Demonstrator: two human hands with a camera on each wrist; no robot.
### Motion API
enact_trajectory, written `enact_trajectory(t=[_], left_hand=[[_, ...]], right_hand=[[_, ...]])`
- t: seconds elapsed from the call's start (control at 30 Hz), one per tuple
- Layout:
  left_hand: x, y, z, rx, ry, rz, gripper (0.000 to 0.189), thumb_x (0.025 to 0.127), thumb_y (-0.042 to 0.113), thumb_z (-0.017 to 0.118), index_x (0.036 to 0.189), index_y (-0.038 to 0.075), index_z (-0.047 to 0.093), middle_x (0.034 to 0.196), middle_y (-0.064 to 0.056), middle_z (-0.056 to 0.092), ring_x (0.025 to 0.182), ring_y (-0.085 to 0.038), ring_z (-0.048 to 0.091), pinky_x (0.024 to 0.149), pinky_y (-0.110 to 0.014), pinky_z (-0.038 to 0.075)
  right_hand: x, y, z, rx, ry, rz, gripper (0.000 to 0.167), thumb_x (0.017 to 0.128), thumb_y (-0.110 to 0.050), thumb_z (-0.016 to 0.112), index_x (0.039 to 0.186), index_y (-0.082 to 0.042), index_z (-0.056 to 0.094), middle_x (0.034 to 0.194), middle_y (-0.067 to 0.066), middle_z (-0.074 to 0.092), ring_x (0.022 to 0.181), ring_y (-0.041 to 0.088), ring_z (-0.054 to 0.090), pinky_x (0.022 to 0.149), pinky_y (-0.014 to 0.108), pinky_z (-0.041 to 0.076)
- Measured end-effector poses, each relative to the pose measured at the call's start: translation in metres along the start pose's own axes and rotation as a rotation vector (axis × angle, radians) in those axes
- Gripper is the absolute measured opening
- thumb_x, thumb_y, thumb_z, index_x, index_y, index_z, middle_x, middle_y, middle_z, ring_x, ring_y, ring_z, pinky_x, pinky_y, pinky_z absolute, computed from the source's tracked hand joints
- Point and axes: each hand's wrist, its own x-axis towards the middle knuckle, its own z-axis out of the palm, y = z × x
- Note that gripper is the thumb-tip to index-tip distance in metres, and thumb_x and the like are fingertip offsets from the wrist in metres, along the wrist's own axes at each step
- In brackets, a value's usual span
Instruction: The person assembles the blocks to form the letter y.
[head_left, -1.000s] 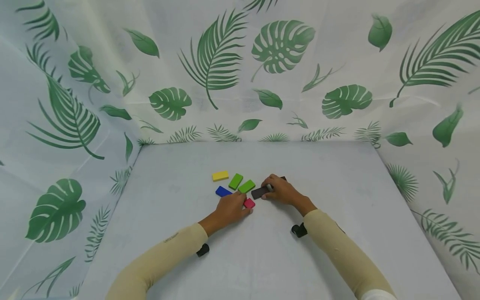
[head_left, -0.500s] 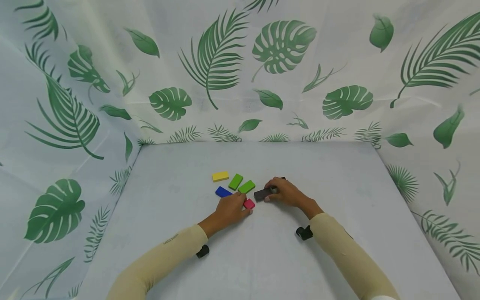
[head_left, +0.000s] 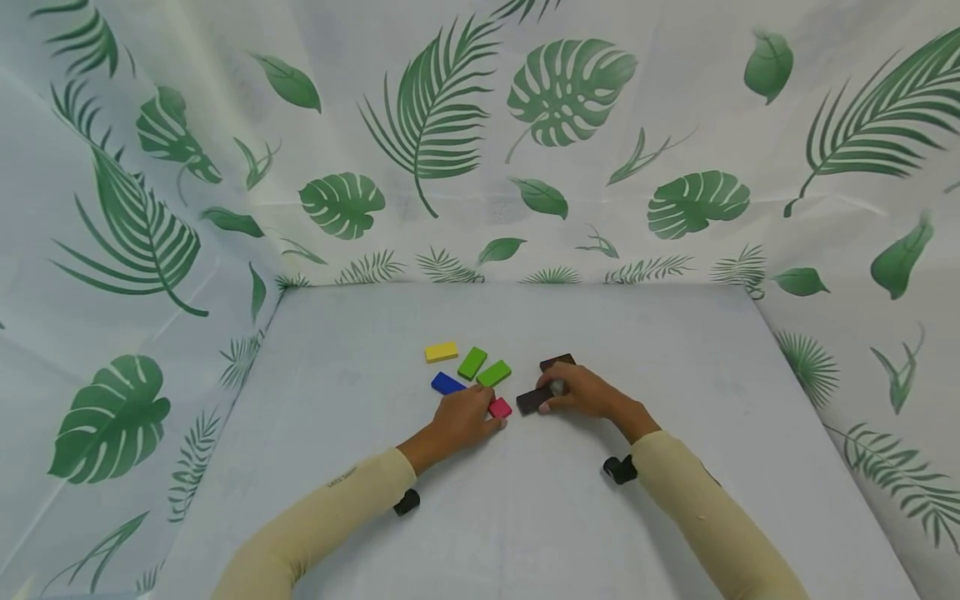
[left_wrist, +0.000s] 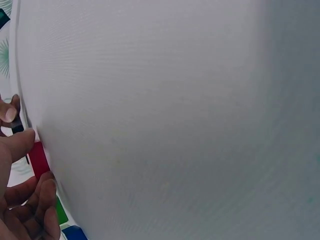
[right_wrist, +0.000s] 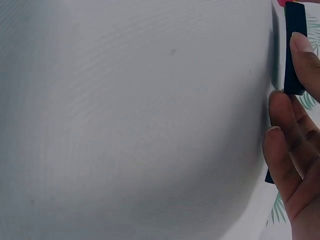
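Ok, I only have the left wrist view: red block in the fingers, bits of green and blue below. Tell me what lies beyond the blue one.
Observer: A yellow block, seen in the head view, lies just beyond the blue block.
Operator: Go on, give me the next thing I'm missing.
Observer: There are two green blocks, where your view shows one.
Operator: Now check around the right hand.
Observer: A second dark block lies beyond the dark block it holds.
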Motion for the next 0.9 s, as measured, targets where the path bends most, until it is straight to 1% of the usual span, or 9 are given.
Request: enact_trajectory(t=[0.2,0.3,0.43,0.6,0.73,0.9], left_hand=[[0.001,0.003,0.000,-0.018,-0.007,-0.002,0.042,0.088,0.042,0.076,0.112,0.009,0.068,0.088,0.002,0.064,0.069,-0.005,0.052,0.061,-0.017,0.044],[0.002,0.005,-0.001,-0.037,-0.019,-0.002,0.041,0.089,0.041,0.076,0.111,0.008,0.068,0.087,0.003,0.064,0.070,-0.005,0.052,0.062,-0.017,0.044],[0.003,0.007,-0.002,-0.057,-0.031,-0.004,0.041,0.088,0.039,0.077,0.111,0.007,0.068,0.086,0.002,0.064,0.070,-0.006,0.052,0.062,-0.018,0.044],[0.003,0.008,-0.001,-0.068,-0.038,-0.005,0.040,0.089,0.038,0.077,0.111,0.007,0.068,0.088,0.002,0.064,0.072,-0.006,0.053,0.064,-0.017,0.045],[0.003,0.009,-0.002,-0.091,-0.048,-0.017,0.041,0.089,0.036,0.077,0.112,0.005,0.067,0.089,0.000,0.064,0.073,-0.007,0.053,0.065,-0.017,0.046],[0.002,0.011,-0.003,-0.116,-0.055,-0.028,0.040,0.089,0.033,0.077,0.113,0.002,0.067,0.087,-0.001,0.063,0.072,-0.008,0.053,0.062,-0.018,0.045]], right_hand=[[0.000,0.001,-0.001,-0.059,-0.008,0.023,0.037,0.086,-0.030,0.080,0.118,-0.016,0.069,0.124,0.007,0.064,0.101,0.019,0.058,0.091,0.042,0.048],[0.003,0.003,-0.001,-0.083,-0.005,0.020,0.036,0.086,-0.030,0.080,0.118,-0.017,0.070,0.120,0.004,0.064,0.096,0.017,0.057,0.088,0.039,0.048],[0.005,0.007,-0.002,-0.086,-0.002,0.017,0.036,0.086,-0.029,0.080,0.119,-0.017,0.071,0.115,0.002,0.064,0.091,0.014,0.055,0.084,0.036,0.048],[0.008,0.011,-0.002,-0.079,-0.010,0.019,0.041,0.085,-0.027,0.081,0.123,-0.016,0.070,0.114,0.003,0.062,0.088,0.014,0.055,0.083,0.034,0.048],[0.010,0.012,-0.003,-0.091,-0.026,0.014,0.043,0.085,-0.025,0.081,0.125,-0.016,0.070,0.114,0.002,0.062,0.088,0.013,0.054,0.082,0.033,0.048],[0.012,0.010,-0.004,-0.093,-0.037,0.004,0.040,0.085,-0.023,0.081,0.123,-0.015,0.071,0.110,0.002,0.062,0.086,0.013,0.053,0.081,0.032,0.048]])
